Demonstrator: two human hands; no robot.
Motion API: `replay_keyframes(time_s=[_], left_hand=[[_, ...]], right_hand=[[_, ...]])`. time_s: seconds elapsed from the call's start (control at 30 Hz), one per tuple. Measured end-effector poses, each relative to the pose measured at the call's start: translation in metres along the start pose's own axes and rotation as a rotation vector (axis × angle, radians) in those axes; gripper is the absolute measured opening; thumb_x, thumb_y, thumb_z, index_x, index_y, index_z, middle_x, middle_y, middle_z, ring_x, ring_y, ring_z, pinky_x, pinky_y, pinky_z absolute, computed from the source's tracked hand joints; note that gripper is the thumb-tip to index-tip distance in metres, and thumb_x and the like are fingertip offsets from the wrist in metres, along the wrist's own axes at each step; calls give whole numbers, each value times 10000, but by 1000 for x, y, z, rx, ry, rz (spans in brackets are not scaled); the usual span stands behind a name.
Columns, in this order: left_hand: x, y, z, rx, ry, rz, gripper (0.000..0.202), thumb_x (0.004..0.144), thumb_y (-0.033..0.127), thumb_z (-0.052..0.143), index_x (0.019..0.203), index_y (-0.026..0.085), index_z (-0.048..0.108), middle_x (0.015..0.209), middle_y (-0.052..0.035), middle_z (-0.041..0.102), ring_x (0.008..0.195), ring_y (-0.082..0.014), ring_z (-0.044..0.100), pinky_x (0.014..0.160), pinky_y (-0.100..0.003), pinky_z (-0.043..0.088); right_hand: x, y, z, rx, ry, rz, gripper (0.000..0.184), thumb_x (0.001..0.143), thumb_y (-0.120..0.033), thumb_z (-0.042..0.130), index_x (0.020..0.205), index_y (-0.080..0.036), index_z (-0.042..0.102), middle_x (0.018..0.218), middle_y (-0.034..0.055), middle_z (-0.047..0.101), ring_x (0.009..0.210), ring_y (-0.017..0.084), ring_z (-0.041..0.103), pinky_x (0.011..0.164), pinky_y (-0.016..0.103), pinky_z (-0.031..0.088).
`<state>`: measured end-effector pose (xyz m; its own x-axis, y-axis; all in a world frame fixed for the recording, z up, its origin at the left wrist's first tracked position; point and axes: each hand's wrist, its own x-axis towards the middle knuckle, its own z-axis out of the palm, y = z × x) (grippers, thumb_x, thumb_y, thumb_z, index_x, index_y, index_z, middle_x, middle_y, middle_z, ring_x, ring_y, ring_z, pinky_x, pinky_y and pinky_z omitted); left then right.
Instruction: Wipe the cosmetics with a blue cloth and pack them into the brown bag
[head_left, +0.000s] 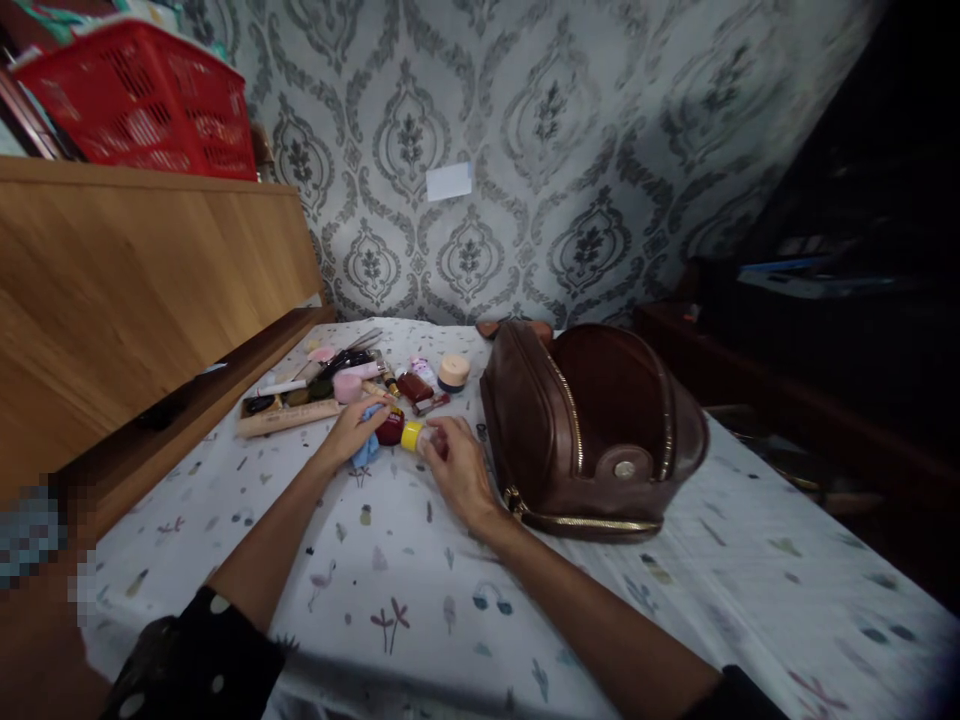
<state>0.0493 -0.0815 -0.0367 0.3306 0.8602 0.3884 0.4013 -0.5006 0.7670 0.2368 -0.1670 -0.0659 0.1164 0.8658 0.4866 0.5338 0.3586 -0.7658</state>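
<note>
My left hand [351,432] is closed on a crumpled blue cloth [365,453]. Right beside its fingertips is a dark red, rounded container [391,429]; whether the fingers touch it I cannot tell. My right hand [459,462] pinches a small container with a yellow cap [412,435], tilted so the cap points left toward the red one. Just beyond the hands lie several cosmetics, among them a pink round jar [347,387], a dark red compact-like item [415,387] and a jar with a beige lid and black base [454,373].
A brown leather bag [540,420] with gold zips stands unzipped to the right of my right hand. On the left, a long beige box [289,418] holds makeup items. A wooden headboard-like panel [150,250] carries a red plastic basket [142,100]. Patterned wallpaper [517,200] rises behind.
</note>
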Motion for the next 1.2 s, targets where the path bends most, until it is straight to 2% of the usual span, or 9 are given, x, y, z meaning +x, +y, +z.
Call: replay_keyframes(time_s=[0.1,0.2,0.37,0.5,0.6,0.8,1.0,1.1,1.2], left_hand=[[-2,4,3,-7,-97,19,310,851,459,554,934,192,689,922,-33,712,885,-217,637,842,-322,499],[-3,6,2,-22,-88,14,297,845,469,579,879,193,685,849,-18,686,821,-195,627,791,-294,494],[-6,9,3,-165,-33,-103,435,829,586,575,755,168,671,699,-19,641,662,-161,590,615,-258,470],[-8,16,8,-260,12,-145,443,804,597,591,774,163,670,652,-8,615,600,-138,560,573,-245,446],[-10,22,15,-284,-40,-168,448,776,609,613,762,163,653,617,3,595,580,-135,549,564,-247,445],[-12,25,24,-365,-56,-177,499,768,652,628,848,160,620,670,9,600,612,-130,568,590,-240,469],[-11,14,29,-434,-4,-179,513,794,685,594,937,193,569,768,13,632,719,-144,614,683,-255,497],[-13,14,33,-358,52,-153,496,841,685,530,885,195,596,801,0,638,801,-157,619,776,-276,499],[-21,20,34,-261,23,-97,501,871,668,490,840,196,653,871,-35,662,916,-190,630,898,-314,491]], right_hand=[[-3,-6,-1,-32,-100,-52,170,848,-169,495,940,-189,636,816,30,608,713,157,548,701,264,438],[-5,-10,-2,-103,-158,-75,142,861,-168,489,850,-191,629,816,32,627,722,155,556,694,258,423],[-5,-11,-3,-102,-114,-100,200,879,-155,467,971,-186,643,1000,71,636,834,168,598,760,270,465],[-5,-10,-2,-62,-203,-68,221,920,-246,511,1070,-147,639,1015,89,660,890,192,626,796,296,483],[-6,-12,-2,-89,-292,-102,292,930,-354,566,1123,-147,635,1014,89,683,938,210,627,846,323,472],[-4,-17,-2,-130,-448,-215,512,780,-509,743,1118,-137,643,1088,127,679,1022,271,599,889,387,457],[-5,-17,-1,-71,-436,-126,412,740,-312,790,1088,-158,634,1025,90,681,968,252,609,861,374,463],[-4,-14,-1,37,-389,-26,461,703,-252,798,1118,-184,609,1022,54,678,934,214,623,828,330,475],[-2,-11,0,109,-325,75,442,684,-220,789,1081,-175,601,989,35,680,898,195,630,808,313,481]])
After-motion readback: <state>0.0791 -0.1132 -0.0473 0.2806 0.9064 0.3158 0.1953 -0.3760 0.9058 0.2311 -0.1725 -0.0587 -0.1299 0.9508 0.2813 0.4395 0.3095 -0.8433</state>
